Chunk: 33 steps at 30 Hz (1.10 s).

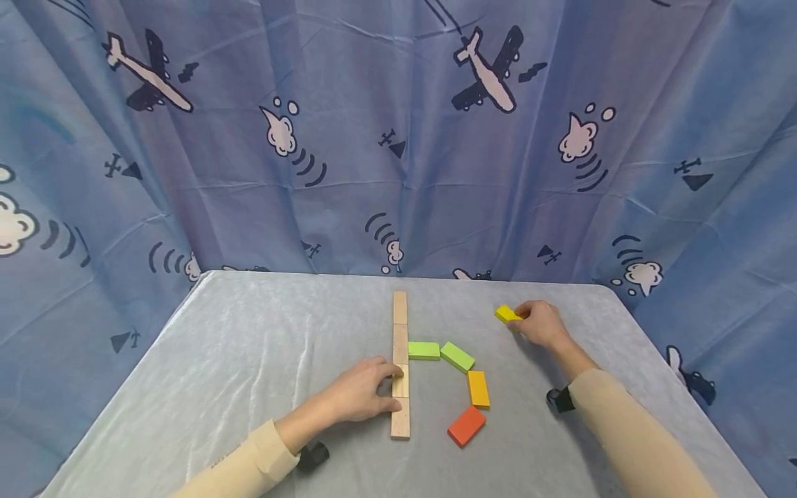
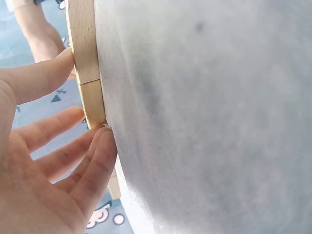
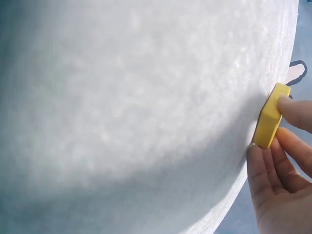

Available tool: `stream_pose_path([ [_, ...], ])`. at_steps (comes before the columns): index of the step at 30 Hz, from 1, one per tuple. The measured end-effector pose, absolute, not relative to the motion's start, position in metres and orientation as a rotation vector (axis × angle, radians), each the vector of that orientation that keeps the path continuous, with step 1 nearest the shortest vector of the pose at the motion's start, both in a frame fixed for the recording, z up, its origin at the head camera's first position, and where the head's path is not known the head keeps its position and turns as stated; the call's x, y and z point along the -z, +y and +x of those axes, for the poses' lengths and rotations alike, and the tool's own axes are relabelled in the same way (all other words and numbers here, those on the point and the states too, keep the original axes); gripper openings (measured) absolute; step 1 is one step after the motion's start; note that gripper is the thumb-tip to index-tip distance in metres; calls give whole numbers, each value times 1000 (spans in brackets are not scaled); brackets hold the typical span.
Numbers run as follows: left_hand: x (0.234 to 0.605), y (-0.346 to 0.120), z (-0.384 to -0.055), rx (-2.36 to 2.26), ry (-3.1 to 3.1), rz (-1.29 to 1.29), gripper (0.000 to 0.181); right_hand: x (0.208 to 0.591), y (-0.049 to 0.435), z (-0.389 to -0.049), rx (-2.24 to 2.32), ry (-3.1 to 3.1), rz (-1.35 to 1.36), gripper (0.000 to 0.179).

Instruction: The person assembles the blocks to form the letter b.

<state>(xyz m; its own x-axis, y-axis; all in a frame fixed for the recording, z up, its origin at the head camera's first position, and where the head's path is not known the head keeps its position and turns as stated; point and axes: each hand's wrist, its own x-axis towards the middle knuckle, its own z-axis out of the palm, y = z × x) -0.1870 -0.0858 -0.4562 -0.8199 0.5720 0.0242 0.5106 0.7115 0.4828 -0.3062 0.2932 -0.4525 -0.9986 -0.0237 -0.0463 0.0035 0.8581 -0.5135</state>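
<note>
A straight row of several plain wooden blocks (image 1: pixel 400 342) lies end to end on the table, running away from me. My left hand (image 1: pixel 361 389) rests at the row's left side, thumb and fingertips spread along the nearer blocks; in the left wrist view the fingers (image 2: pixel 97 165) touch the wood's edge. Off to the right and farther back, my right hand (image 1: pixel 540 323) pinches a yellow block (image 3: pixel 269 117) between thumb and fingers, close over the cloth. Two green blocks (image 1: pixel 425 351), an orange block (image 1: pixel 479 389) and a red block (image 1: pixel 466 425) curve out from the row's right side.
A pale cloth covers the table (image 1: pixel 249 332). Behind it hangs a blue curtain (image 1: pixel 349 138) with printed airplanes and clouds. Dark wrist cameras (image 1: pixel 313 456) sit under both sleeves, low over the cloth.
</note>
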Motion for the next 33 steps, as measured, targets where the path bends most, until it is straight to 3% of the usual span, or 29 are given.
stream_pose_path([
  [33,453,-85,-185,-737,2780,863,49,438,256,-257,899,2907,-386,31],
])
